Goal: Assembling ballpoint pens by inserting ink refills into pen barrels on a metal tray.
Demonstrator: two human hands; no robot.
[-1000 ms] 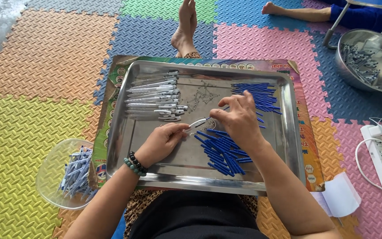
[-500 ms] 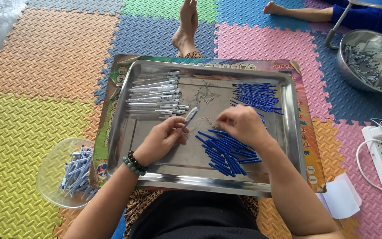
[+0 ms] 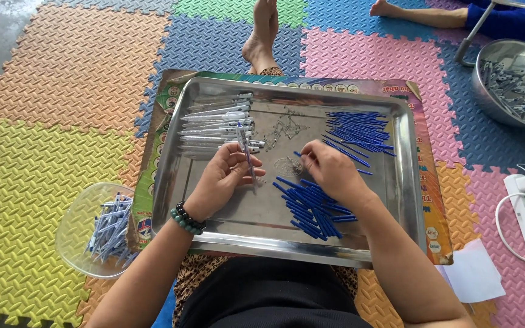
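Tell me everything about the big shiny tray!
The tray is a rectangular, silvery metal one with a raised rim and rounded corners. It lies flat on a colourful printed board across the person's lap. Inside are clear pen barrels, two heaps of blue sticks and tiny springs. Both hands work over its middle.

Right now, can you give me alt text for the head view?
A left hand holds a clear pen barrel over a steel tray while the right hand reaches among blue pen parts; finished pens lie top left.
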